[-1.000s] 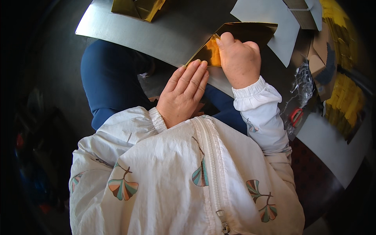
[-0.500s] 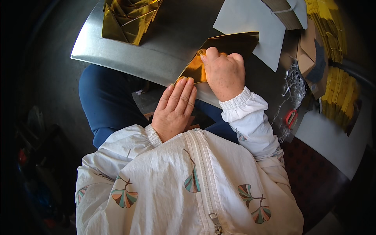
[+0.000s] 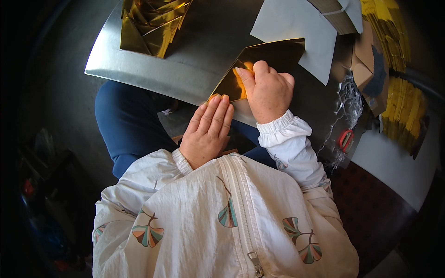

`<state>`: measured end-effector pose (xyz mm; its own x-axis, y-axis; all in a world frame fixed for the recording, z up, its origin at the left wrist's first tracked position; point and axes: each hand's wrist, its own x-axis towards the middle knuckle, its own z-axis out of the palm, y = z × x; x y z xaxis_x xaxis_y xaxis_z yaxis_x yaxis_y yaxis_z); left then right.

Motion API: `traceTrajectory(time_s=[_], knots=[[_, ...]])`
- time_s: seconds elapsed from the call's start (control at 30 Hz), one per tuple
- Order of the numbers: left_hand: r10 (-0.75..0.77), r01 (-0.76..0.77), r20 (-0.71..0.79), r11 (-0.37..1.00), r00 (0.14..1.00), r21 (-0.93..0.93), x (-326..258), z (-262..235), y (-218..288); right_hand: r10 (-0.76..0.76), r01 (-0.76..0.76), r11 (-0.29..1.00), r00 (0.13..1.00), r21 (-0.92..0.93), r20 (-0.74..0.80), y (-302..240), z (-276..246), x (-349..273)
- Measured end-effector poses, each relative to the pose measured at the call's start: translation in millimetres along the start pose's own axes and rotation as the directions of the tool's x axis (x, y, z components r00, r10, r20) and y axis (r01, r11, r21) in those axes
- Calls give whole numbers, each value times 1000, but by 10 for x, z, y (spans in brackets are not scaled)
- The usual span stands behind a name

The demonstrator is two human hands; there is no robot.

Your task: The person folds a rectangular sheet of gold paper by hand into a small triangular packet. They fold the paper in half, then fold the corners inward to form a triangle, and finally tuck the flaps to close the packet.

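A folded sheet of shiny gold foil paper [image 3: 276, 53] lies at the near edge of the metal tabletop, its far edge slanting up to the right. My left hand [image 3: 207, 132] rests flat with fingers stretched out together, their tips pressing on the sheet's near left corner. Over the sheet's right part is my right hand [image 3: 270, 95], its fingers curled in and its thumb pointing left across the foil. The undersides of those curled fingers are hidden, so whether anything is in them does not show.
Folded gold pieces [image 3: 155, 25] are piled at the table's [image 3: 125, 65] far left. White paper [image 3: 296, 28], a strapped bundle [image 3: 340, 21] and a cardboard box [image 3: 366, 60] occupy the right. Beyond are yellow stacks [image 3: 401, 111]. Red-handled scissors [image 3: 344, 140] lie by clear plastic strands [image 3: 350, 97].
My right hand has shifted slightly, its thumb drawing down and back over the foil. My left hand stays almost in place, and the sheet has hardly moved.
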<state>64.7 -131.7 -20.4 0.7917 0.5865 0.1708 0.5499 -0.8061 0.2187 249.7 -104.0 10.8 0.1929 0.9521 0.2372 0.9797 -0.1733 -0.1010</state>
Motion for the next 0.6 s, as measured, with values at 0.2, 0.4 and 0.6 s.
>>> traceTrajectory(time_s=[0.2,0.4,0.6], knots=[[-11,10,-11,998,1000,-62,-5,7,9,20,-19,997,1000,80,-20,20,22,-22],[-1,1,-37,1000,999,6,1,41,15,-8,16,993,997,114,-72,34,47,-14],[-1,3,-37,1000,999,29,-5,48,18,-2,11,992,997,124,-73,33,64,-1]])
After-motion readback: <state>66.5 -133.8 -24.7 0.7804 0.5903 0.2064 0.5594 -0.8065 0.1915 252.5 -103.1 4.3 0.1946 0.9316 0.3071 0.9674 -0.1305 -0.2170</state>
